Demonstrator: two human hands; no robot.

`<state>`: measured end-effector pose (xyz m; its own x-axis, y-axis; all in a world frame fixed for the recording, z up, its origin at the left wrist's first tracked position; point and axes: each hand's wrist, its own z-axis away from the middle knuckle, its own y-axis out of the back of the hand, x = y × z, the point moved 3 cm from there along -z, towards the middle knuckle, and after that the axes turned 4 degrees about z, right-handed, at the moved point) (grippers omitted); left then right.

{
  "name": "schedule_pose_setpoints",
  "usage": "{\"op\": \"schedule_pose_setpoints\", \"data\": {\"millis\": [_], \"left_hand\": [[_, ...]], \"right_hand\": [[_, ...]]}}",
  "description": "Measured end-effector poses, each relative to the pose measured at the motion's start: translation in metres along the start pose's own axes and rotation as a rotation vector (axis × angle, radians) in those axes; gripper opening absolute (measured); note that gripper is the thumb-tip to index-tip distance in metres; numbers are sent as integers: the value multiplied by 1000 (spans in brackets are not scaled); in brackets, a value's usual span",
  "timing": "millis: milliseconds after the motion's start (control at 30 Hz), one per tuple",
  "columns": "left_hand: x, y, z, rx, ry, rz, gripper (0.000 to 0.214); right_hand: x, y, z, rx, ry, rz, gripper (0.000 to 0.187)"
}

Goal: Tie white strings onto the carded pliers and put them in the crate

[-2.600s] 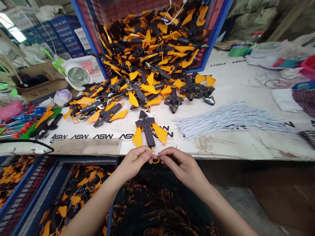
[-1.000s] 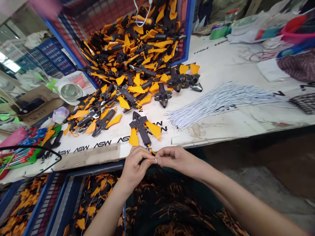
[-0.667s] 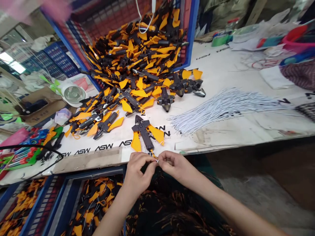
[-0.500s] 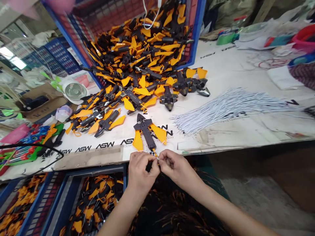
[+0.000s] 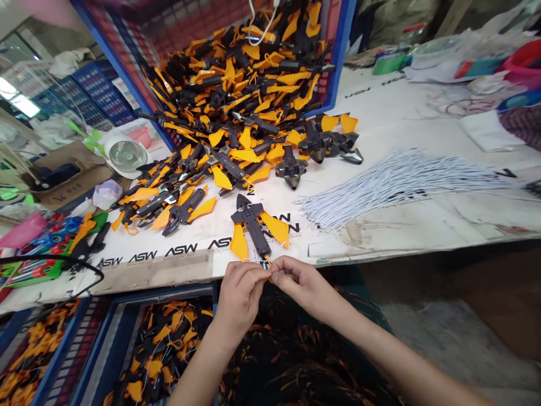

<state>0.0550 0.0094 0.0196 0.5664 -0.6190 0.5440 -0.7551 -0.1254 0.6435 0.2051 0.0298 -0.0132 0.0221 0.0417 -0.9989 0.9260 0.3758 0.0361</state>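
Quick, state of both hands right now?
Left hand: closed, pinching by the orange loop; exact grip hidden.
Right hand: closed at the same spot; what it pinches can't be told.

Just below the middle of the frame I see the left hand and right hand meeting at the fingertips, both pinching, fingers curled in. The left forearm rises steeply from the bottom edge, left of centre; the right forearm, bare too, slants in longer from the lower right.
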Motion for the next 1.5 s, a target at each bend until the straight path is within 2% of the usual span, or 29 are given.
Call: {"op": "schedule_pose_setpoints", "data": {"millis": [67,100,200,300,433,533,600,633,767,833,967,1100,1167,1300,1333,1400,1500], "left_hand": [[0,1,0,-37,-54,-29,12],[-1,1,1,-47,-35,-25,12],[-1,-1,4,-61,121,67,10],[0,-6,7,-67,267,181,11],[-1,-12,9,-52,388,286,15],[-3,-12,10,-51,425,282,15],[-3,-8,9,-64,361,201,13],[-2,-5,7,-78,283,131,12],[9,-1,-6,-138,-173,-237,20],[12,-1,-12,-159,-304,-367,16],[15,3,-20,-211,-360,-436,10],[12,20,-20,-203,-343,-418,14],[5,25,-19,-224,-289,-386,14],[-15,23,-27,-417,-72,-229,10],[-19,21,-31,-440,6,-191,14],[-25,16,-42,-410,197,-169,27],[-28,-1,-58,-322,485,-357,42]], "right_hand": [[-3,1,1,-33,-2,-24,25],[-4,1,2,-52,7,-29,25],[-6,3,7,-79,57,-4,23],[-3,3,10,-41,47,47,25],[3,5,10,21,-20,62,33],[2,10,10,6,9,82,31],[1,14,11,-2,24,81,29],[2,16,11,-2,19,80,28],[4,15,11,-18,-3,46,29],[3,14,10,-12,3,10,30],[-4,19,11,-6,-10,-4,28],[-8,27,20,-33,-59,-3,26],[-9,28,24,-26,-49,28,24],[-8,41,28,-23,49,156,19],[-8,51,28,4,84,216,19],[-8,78,26,138,152,464,15],[-4,120,19,295,119,854,16]]}}
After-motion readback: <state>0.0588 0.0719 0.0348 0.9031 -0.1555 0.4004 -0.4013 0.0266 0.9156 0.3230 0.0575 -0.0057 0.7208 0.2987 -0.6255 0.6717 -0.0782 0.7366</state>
